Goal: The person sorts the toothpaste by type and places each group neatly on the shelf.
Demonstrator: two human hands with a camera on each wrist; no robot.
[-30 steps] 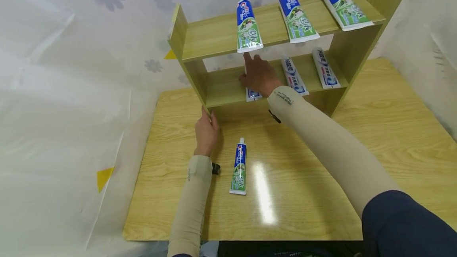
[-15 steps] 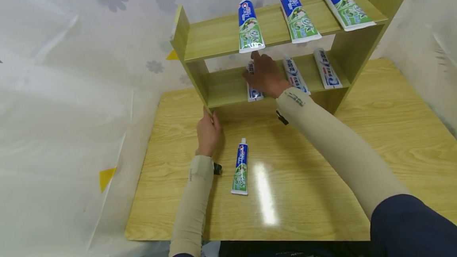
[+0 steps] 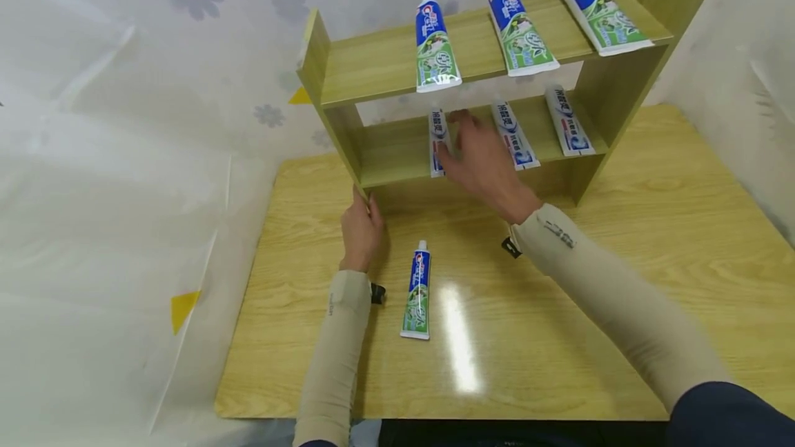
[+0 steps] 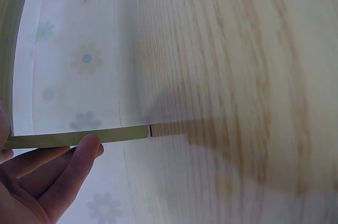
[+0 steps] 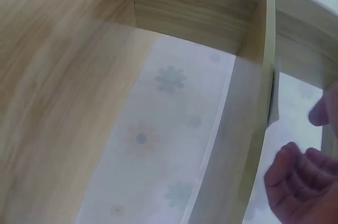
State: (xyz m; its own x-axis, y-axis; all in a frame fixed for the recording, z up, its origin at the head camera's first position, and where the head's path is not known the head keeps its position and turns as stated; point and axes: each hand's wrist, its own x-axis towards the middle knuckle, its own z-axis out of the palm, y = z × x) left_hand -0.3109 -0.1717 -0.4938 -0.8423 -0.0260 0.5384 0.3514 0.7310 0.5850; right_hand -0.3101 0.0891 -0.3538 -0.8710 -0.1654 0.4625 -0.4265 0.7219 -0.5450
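Observation:
A two-tier wooden shelf point(image 3: 366, 67) stands on the table. My left hand point(image 3: 361, 234) grips the lower end of its left side panel; in the left wrist view fingers lie along the panel point(image 4: 121, 134). My right hand point(image 3: 487, 161) is at the lower tier, just right of a white toothpaste tube point(image 3: 437, 128) whose lower part it partly covers. In the right wrist view, its loosely bent fingers point(image 5: 282, 166) hold nothing and stand apart from the tube edge point(image 5: 274, 97). Two more white toothpaste tubes, a middle one point(image 3: 514, 135) and a right one point(image 3: 568, 119), lie on that tier.
Three blue-green toothpaste tubes lie on the top tier: left point(image 3: 436, 47), middle point(image 3: 520, 32) and right point(image 3: 601, 11). Another blue-green tube point(image 3: 417, 294) lies on the table point(image 3: 279, 336) before the shelf. A flower-patterned sheet point(image 3: 236, 54) hangs behind.
My right hand has drawn back down and to the right, away from the left white tube, uncovering more of it. The left hand has stayed on the panel.

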